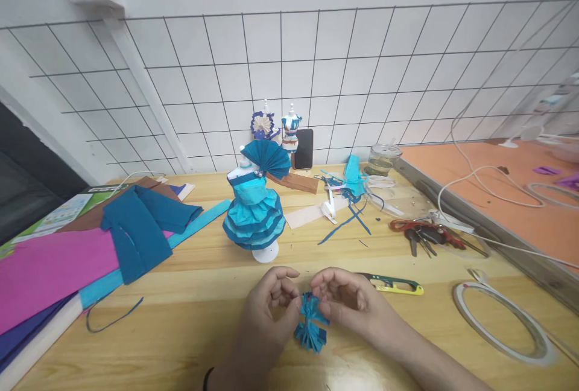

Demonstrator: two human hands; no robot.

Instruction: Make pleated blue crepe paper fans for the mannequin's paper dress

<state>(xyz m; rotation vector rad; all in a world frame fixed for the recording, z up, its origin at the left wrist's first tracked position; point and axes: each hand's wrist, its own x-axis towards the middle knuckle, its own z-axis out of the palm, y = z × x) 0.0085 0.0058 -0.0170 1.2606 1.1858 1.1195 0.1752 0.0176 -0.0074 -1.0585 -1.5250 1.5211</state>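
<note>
Between my hands is a pleated blue crepe-paper rosette (312, 335), pinched narrow at its middle and fanned out at both ends. My left hand (278, 303) has its fingers curled, thumb and fingertips against the rosette's left edge. From the other side, my right hand (346, 300) grips the upper right edge of the pleats with thumb and fingers. Just beyond stands a small dress form (254, 210) in a layered turquoise paper dress with a dark blue fan (271, 158) at its shoulder. Thread snips (398, 283) with yellow and green handles lie beside my right hand.
Folded crepe paper (58, 264) is piled at the left. Behind are two smaller dress forms (291, 125), a phone (303, 148), and paper scraps (353, 177). At right lie keys (427, 235), a tape roll (502, 321), a white cable (470, 168) and a glass jar (383, 158).
</note>
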